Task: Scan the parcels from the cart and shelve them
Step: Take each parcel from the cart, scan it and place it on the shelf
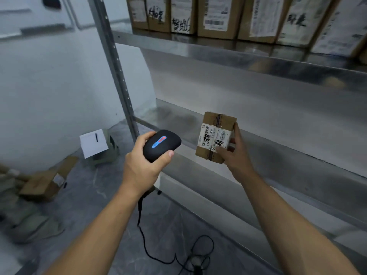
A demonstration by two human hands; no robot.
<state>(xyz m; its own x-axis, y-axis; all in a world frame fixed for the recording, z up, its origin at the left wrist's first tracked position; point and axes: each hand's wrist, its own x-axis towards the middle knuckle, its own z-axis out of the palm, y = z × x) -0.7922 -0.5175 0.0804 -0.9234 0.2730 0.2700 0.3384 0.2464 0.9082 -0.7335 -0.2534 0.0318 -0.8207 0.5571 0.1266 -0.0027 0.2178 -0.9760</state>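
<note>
Parcel (215, 136) gripped in right hand (237, 155); left hand (143, 165) grips scanner (161, 144) beside it.

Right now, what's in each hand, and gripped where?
Left hand grips the black barcode scanner around its head. Right hand holds the cardboard parcel by its right edge, thumb on the label.

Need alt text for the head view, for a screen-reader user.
A person's left hand grips a black handheld scanner beside a small labelled cardboard parcel held by the right hand, in front of a metal shelf. Labelled boxes line the shelf above; the scanner's cable trails to the floor.
</note>
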